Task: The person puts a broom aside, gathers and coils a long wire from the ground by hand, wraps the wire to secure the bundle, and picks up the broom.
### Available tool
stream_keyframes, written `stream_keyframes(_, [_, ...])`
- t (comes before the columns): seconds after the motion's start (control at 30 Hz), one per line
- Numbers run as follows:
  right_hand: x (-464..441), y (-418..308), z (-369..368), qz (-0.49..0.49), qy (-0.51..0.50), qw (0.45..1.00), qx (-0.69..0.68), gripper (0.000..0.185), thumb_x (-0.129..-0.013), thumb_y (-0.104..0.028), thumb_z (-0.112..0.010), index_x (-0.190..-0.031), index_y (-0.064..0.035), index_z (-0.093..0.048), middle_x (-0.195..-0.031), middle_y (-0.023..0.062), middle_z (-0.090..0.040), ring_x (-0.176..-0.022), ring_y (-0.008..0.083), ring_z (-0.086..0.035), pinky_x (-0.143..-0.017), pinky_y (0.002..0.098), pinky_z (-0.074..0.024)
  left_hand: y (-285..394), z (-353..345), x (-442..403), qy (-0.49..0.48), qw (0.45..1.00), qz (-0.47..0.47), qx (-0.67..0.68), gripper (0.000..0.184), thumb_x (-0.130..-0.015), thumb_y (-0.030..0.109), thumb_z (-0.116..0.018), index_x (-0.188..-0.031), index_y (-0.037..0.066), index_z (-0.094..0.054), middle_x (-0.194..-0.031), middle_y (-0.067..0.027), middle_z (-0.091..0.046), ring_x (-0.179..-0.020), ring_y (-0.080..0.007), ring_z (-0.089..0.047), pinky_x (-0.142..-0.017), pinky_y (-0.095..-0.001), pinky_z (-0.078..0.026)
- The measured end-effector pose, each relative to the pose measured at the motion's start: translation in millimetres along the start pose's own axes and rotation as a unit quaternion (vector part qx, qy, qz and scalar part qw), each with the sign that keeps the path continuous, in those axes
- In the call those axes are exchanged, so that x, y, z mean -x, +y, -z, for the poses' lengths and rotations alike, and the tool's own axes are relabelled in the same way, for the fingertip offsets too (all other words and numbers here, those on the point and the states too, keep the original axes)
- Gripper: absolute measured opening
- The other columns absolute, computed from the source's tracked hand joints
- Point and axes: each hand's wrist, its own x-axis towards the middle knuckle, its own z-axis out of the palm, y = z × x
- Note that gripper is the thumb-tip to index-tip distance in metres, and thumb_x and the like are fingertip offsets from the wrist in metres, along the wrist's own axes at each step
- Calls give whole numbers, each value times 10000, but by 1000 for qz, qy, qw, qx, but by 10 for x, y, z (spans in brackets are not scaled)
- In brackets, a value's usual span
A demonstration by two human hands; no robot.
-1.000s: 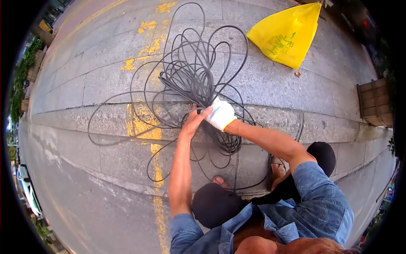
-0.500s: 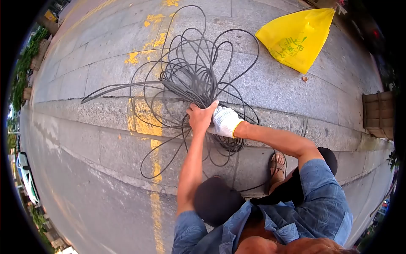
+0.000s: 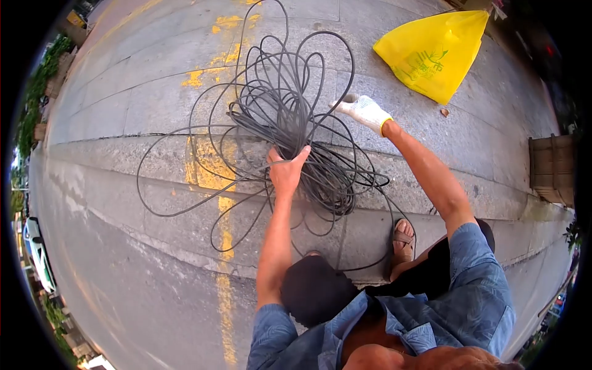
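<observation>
A large tangled bundle of dark cable [image 3: 330, 185] lies across the stone step, its loops fanning out in every direction. My bare left hand [image 3: 287, 171] is closed round the gathered middle of the bundle, thumb on top. Up and to the right, my right hand [image 3: 365, 113] wears a white knit glove with a yellow cuff. Its fingers and thumb are closed about one big upper loop of the cable, though the exact grip is partly hidden. One strand trails near my sandalled foot [image 3: 403, 239].
A yellow plastic bag [image 3: 431, 58] with green print lies on the paving at upper right. A brown planter box [image 3: 550, 169] stands at the right edge. The low step edge runs across under the cable, beside a worn yellow painted line [image 3: 227, 296].
My right hand has left the bundle's middle and moved up and right to a big loop. That loop has shifted left. The left-hand loop has swung down and widened. My left hand stays gripped.
</observation>
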Motion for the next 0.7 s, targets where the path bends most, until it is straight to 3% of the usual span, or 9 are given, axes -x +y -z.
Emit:
stream_keyframes(0.07, [123, -18, -215, -119, -122, 984, -50, 807, -1002, -653, -644, -1564, -77, -592, -1509, 161, -658, -1379, 309, -610, -1130, 401, -481, -15, -11, 59, 43, 999, -26, 1, 821, -789, 411, -958, -1352, -64, -594, -1301, -241, -699, -1182, -371, -687, -1045, -459, -503])
stream_keyframes(0.13, [253, 125, -522, -164, -189, 927, -278, 805, -1012, -663, -638, -1593, -110, -566, -1611, 111, -573, -1434, 275, -552, -1127, 433, -482, -33, 64, 95, 34, 998, -9, 45, 910, -788, 381, -970, -1427, -79, -516, -1374, -234, -658, -1240, -330, -656, -1078, -428, -486])
stream_keyframes(0.2, [119, 252, -716, -196, -249, 905, -284, 776, -1028, -640, -634, -1598, -119, -561, -1650, 80, -525, -1437, 247, -528, -1127, 444, -477, 5, 212, 156, -12, 991, 13, 136, 1036, -777, 375, -976, -1520, -96, -429, -1475, -251, -595, -1329, -320, -609, -1123, -409, -462])
stream_keyframes(0.27, [117, 279, -907, -130, -248, 916, -288, 522, -1023, -587, -688, -1282, -141, -764, -1131, 8, -765, -920, 110, -656, -732, 313, -505, -111, 210, 122, -33, 979, 9, 202, 1064, -805, 315, -958, -1587, -98, -366, -1508, -232, -584, -1351, -284, -598, -1140, -385, -455])
stream_keyframes(0.33, [168, 264, -1061, -122, -236, 915, -303, 460, -1018, -518, -711, -1288, -149, -766, -1111, -17, -767, -930, 104, -656, -749, 313, -508, -243, 172, 74, -23, 971, -16, 239, 1000, -873, 203, -916, -1629, -86, -328, -1472, -177, -626, -1307, -223, -623, -1127, -356, -466])
stream_keyframes(0.4, [191, 191, -1231, -134, -204, 942, -228, 484, -1012, -453, -704, -1311, -77, -764, -1213, 29, -774, -1107, 147, -669, -988, 345, -522, -163, 301, 171, -66, 948, -25, 311, 1005, -866, 204, -918, -1629, -81, -329, -1478, -165, -624, -1320, -237, -617, -1142, -366, -455])
stream_keyframes(0.47, [262, 139, -1337, -77, -249, 952, -163, 646, -970, -473, -717, -1439, -30, -701, -1477, 142, -687, -1387, 267, -593, -1176, 397, -421, -142, 434, 280, -80, 934, -13, 348, 971, -877, 215, -909, -1618, -70, -350, -1481, -151, -618, -1324, -238, -613, -1143, -364, -454])
stream_keyframes(0.63, [635, -540, -1295, -38, -189, 962, 191, 739, -948, -669, -624, -1211, 7, -761, -1115, 313, -752, -1061, 492, -726, -876, 521, -565, -391, 707, 538, -75, 925, 106, 356, 761, -927, 301, -873, -1503, -49, -521, -1370, -97, -678, -1210, -186, -655, -1039, -336, -507])
stream_keyframes(0.7, [617, -469, -1366, -13, -184, 947, 262, 732, -948, -676, -620, -1161, 6, -781, -1093, 314, -756, -1052, 459, -745, -879, 514, -568, -514, 687, 616, -69, 926, 125, 349, 666, -941, 342, -860, -1431, -24, -597, -1287, -75, -711, -1140, -167, -671, -990, -335, -520])
